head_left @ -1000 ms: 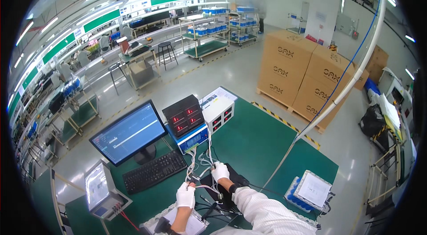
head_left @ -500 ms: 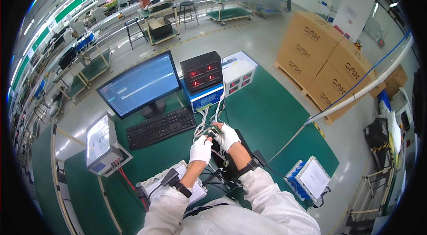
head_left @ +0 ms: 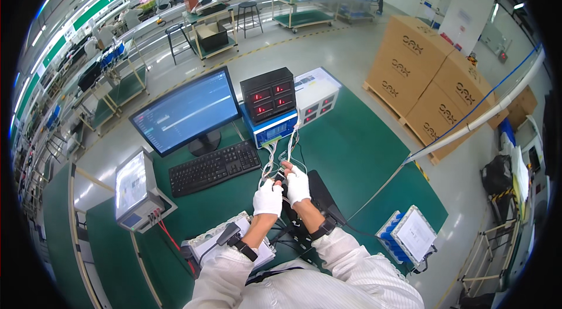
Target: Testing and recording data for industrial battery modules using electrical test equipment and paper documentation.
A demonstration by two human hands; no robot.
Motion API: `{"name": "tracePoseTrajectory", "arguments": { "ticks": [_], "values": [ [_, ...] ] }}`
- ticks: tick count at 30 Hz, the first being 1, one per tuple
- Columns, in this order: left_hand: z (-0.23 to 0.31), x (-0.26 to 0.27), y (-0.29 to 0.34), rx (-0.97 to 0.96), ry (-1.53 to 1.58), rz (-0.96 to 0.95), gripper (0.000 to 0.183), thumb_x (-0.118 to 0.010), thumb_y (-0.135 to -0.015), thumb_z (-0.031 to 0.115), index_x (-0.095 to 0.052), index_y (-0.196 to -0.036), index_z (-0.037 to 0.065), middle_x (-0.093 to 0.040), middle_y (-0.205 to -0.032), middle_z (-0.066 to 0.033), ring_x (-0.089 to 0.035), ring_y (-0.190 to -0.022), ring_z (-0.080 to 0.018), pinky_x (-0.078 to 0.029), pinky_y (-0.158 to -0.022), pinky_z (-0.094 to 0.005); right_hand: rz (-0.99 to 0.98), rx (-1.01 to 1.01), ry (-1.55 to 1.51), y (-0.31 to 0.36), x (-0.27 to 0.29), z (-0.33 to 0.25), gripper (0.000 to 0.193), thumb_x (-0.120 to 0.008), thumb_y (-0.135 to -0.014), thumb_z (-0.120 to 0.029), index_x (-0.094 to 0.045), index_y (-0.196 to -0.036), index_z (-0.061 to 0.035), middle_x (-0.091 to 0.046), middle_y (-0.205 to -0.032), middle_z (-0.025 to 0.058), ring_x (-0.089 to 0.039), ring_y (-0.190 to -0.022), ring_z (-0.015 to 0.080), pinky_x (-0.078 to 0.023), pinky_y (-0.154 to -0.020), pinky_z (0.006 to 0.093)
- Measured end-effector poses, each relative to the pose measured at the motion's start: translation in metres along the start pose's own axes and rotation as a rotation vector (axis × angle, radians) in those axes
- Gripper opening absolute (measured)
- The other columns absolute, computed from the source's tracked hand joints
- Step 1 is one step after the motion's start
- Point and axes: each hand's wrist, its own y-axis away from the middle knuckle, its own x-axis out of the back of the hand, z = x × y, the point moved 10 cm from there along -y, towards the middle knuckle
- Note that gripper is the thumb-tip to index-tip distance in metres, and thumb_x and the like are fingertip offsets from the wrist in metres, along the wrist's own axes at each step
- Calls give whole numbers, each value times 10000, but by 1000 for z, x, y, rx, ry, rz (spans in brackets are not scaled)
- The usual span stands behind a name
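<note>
My left hand (head_left: 268, 199) and my right hand (head_left: 298, 184) wear white gloves with bare fingertips. They meet close together in front of the blue-fronted test box (head_left: 274, 129). White wires (head_left: 268, 160) run from that box down to my fingertips, and both hands are closed on them in a pinch. The wire ends between the fingers are too small to make out. Stacked on the box is a black display unit (head_left: 267, 96) with red digits. Beneath my hands lies a black object (head_left: 321, 195), partly covered by my right wrist.
On the green table (head_left: 363, 145) a monitor (head_left: 184, 111) and black keyboard (head_left: 213, 167) stand to the left. Farther left is an instrument (head_left: 136, 189) with red leads. A blue-and-white pack (head_left: 407, 236) sits near right; another white pack (head_left: 225, 233) lies under my left forearm. Cartons (head_left: 410, 69) stand beyond.
My right hand has turned more upright and drawn in toward the left hand. A small connector seen hanging below the hands is now hidden. The view has shifted slightly.
</note>
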Motion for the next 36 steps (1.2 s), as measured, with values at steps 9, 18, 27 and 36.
{"name": "tracePoseTrajectory", "arguments": {
  "ticks": [9, 18, 27, 36],
  "values": [
    [16, -6, 2, -68, -32, -35, 304, -480, -903, 298, -631, -970, 43, -640, -836, -267, -620, -789, -453, -486, -702, -519, 123, 41, -76, 16, 5, 0, 270, -518, -967, -184, -645, -1120, -2, -570, -789, -29, -456, -622, 52, -365, -535, 206],
    [7, -9, -1, -59, -41, -57, 325, -439, -907, 327, -611, -945, 54, -653, -850, -244, -625, -811, -440, -479, -732, -525, 18, 102, 100, 18, 3, -3, 302, -501, -972, -185, -616, -1179, 3, -630, -987, 34, -535, -796, 86, -437, -704, 224],
    [-7, -33, 62, -215, -322, -255, 331, -586, -855, 281, -592, -1101, 60, -613, -1017, -213, -601, -916, -382, -465, -818, -476, -164, 149, 1126, 23, 74, 30, 325, -526, -840, -126, -628, -1147, -94, -630, -1074, 224, -626, -954, 361, -488, -862, 406],
    [-59, -44, 80, 278, 527, -405, 395, -582, -910, 360, -650, -1015, -14, -608, -706, -54, -551, -647, -149, -432, -607, -302, -336, 13, 1356, 66, 105, 100, 200, -652, -788, -113, -637, -981, -67, -613, -939, 200, -628, -860, 342, -506, -749, 398]
  ]
}}
